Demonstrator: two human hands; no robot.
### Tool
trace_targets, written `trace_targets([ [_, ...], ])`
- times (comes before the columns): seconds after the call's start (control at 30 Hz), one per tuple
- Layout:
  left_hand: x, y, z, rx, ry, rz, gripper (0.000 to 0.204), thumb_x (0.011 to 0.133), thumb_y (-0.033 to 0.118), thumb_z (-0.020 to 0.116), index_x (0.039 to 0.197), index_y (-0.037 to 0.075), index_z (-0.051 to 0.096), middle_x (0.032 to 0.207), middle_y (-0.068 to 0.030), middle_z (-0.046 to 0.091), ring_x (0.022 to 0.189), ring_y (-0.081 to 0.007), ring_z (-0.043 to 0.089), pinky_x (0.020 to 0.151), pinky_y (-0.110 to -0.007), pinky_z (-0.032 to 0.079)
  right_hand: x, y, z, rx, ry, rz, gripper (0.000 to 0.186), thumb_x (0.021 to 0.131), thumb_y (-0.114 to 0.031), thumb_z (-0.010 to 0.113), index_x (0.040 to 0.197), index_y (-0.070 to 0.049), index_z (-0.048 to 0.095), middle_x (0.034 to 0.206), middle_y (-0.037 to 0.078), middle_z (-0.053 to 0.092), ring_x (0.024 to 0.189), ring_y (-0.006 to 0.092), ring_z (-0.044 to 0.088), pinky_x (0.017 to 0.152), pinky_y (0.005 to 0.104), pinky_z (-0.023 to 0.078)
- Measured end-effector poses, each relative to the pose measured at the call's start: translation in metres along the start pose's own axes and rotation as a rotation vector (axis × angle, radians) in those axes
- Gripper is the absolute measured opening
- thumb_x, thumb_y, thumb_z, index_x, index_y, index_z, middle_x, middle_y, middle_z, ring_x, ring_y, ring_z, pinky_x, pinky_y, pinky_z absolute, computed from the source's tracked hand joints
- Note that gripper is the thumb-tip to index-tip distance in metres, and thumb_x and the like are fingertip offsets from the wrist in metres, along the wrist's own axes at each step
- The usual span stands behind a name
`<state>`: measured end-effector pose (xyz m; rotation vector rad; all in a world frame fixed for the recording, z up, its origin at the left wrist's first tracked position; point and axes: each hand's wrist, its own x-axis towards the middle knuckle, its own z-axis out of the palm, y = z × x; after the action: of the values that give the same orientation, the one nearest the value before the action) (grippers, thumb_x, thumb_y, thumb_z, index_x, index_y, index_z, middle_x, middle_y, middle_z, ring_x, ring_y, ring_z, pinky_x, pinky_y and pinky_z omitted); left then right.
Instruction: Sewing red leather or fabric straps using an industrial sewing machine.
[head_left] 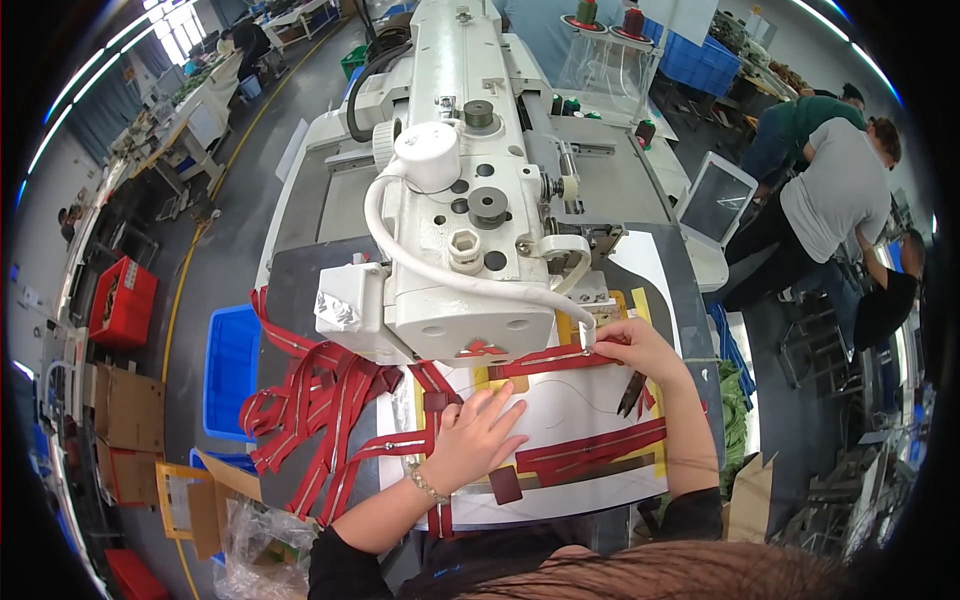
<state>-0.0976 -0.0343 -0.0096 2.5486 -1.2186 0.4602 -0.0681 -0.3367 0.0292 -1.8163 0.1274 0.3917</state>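
Note:
A white industrial sewing machine (455,250) stands over a white template board (575,400) with yellow edges. My right hand (640,350) pinches the end of a red zipper strip (530,360) beside the needle area. My left hand (480,430) lies with fingers spread on the board, just below that strip's left end. Another red zipper strip (590,450) lies lower on the board, near a small dark red patch (505,485). A pile of red zippers (320,405) lies to the left. Dark snips (630,393) rest by my right hand.
Blue (225,370) and red (122,300) bins stand left, with cardboard boxes (130,400). Thread spools (610,20) stand behind the machine, a screen (715,200) at its right. Co-workers in grey (830,190) and green (790,130) shirts bend at the right. Green fabric (732,405) lies beside the table.

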Motion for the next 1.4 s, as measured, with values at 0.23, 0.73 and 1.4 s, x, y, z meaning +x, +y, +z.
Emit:
trace_targets([
  [0.23, 0.002, 0.000, 0.004, 0.066, -0.005, -0.016, 0.050, 0.079, 0.051, 0.065, 0.120, 0.021, 0.062, 0.136, -0.0029, 0.051, 0.113, -0.0203, 0.045, 0.086, -0.037, 0.028, 0.016, 0.001, 0.006, -0.101, -0.071, -0.005, 0.019, 0.086, -0.012, 0.064, 0.099, 0.000, 0.069, 0.081, -0.001, 0.065, 0.077, 0.0048, 0.055, 0.071, 0.0215, 0.044],
  [0.73, 0.009, 0.000, 0.009, -0.036, -0.141, -0.081, 0.066, 0.082, 0.056, 0.061, 0.135, 0.018, 0.050, 0.136, -0.0128, 0.047, 0.126, -0.0270, 0.037, 0.093, -0.043, 0.025, -0.012, -0.019, -0.031, -0.455, 0.002, -0.054, 0.056, 0.070, -0.019, 0.081, 0.121, -0.006, 0.060, 0.068, 0.003, 0.059, 0.061, 0.0098, 0.052, 0.058, 0.0245, 0.040],
  [1.4, 0.009, -0.011, 0.001, -0.208, -0.080, -0.065, 0.049, 0.078, 0.042, 0.070, 0.121, 0.019, 0.062, 0.133, -0.0054, 0.052, 0.124, -0.0261, 0.038, 0.094, -0.042, 0.027, 0.048, 0.023, 0.075, -0.632, 0.496, -0.684, 0.022, 0.075, -0.006, 0.060, 0.097, -0.004, 0.059, 0.099, 0.011, 0.056, 0.097, 0.0319, 0.052, 0.087, 0.0407, 0.041],
])
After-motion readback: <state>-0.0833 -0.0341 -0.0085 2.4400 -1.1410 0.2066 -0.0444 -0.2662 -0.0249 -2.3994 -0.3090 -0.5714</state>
